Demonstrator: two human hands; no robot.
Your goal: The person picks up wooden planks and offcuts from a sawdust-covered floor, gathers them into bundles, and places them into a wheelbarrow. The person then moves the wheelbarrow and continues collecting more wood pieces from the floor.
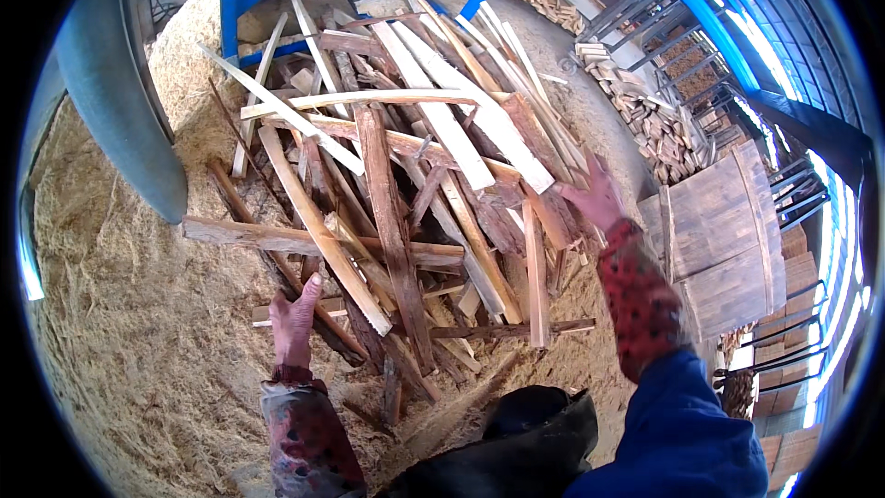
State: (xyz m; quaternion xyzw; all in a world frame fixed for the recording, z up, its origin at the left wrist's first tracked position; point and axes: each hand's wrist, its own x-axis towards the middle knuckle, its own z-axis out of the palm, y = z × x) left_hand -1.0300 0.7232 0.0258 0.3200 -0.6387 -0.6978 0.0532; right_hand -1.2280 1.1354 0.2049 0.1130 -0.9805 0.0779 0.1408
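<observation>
We see the right hand at the right edge of the wood pile, fingers spread, just beside a long pale board; we cannot tell whether they touch. The board's long axis slants from the pile's far edge toward its right edge, its near end pointing at this hand. At the pile's near-left edge, our left hand stands open, thumb raised, just beside a bark-edged slab slanting far-left to near-right over sawdust.

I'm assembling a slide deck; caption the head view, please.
Left hand and right hand at either side of jumbled wood strips heaped on sawdust.
</observation>
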